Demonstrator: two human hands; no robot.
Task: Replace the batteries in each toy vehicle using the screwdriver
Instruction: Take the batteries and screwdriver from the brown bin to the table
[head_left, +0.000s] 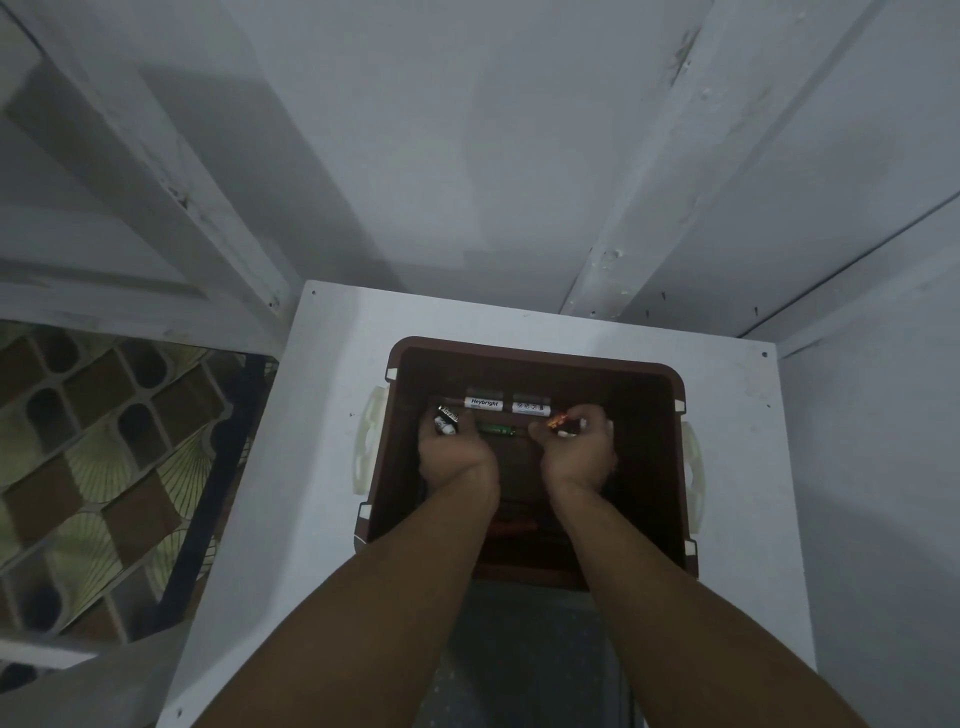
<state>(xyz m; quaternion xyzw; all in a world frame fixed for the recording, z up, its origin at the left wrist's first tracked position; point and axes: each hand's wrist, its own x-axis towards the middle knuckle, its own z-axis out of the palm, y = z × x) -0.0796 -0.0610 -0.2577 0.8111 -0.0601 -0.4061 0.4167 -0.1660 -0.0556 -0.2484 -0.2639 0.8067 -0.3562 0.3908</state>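
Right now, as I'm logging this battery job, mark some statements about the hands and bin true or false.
1. The left hand and right hand are inside the brown bin. True.
2. The left hand holds a screwdriver. False: it grips black-and-white batteries.
3. The right hand pinches a red-and-yellow battery. True.
4. A green battery lies between the hands. True.
5. The Heybright battery lies outside the bin. False: it lies inside it.

Bare L hand & R hand, forearms bare up to frame edge.
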